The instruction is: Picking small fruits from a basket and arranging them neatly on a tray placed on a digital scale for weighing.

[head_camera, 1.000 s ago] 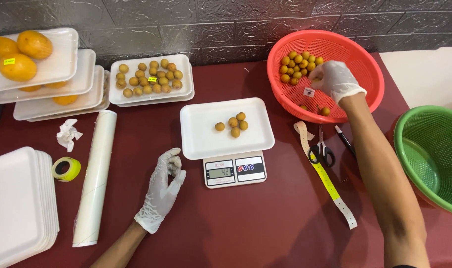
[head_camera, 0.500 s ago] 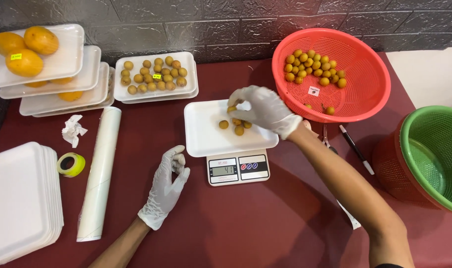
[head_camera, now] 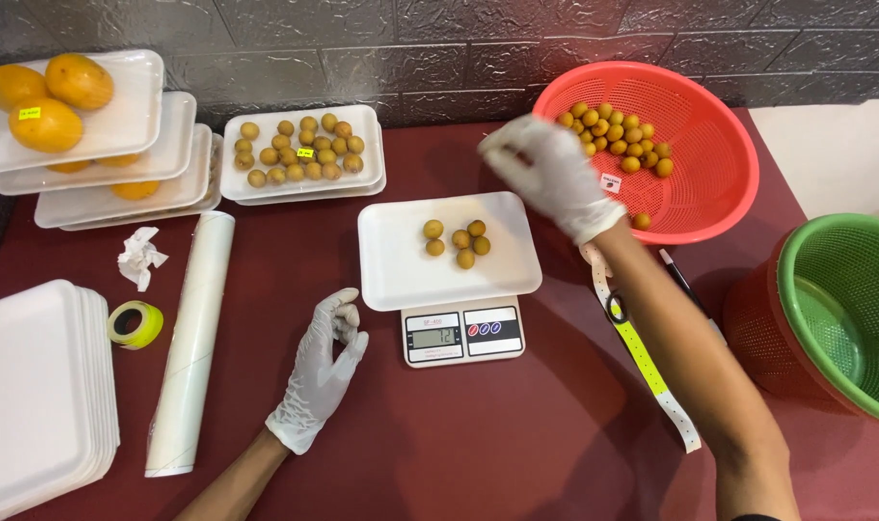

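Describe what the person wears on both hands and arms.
Both the left hand and the right hand wear thin, white, slightly wrinkled disposable gloves that end at the wrist. The forearms are bare, with no sleeves, watch or jewellery in view.

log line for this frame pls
left hand: resting on table | right hand: raised between tray and red basket | fruits on tray: five

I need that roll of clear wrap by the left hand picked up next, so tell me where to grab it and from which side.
Best guess: take the roll of wrap around its middle, coming from its right side, where the left hand rests on the table. It lies flat as a long, thin cylinder, so a mid-length grip should keep it balanced. The tape roll and stack of trays crowd its left side.
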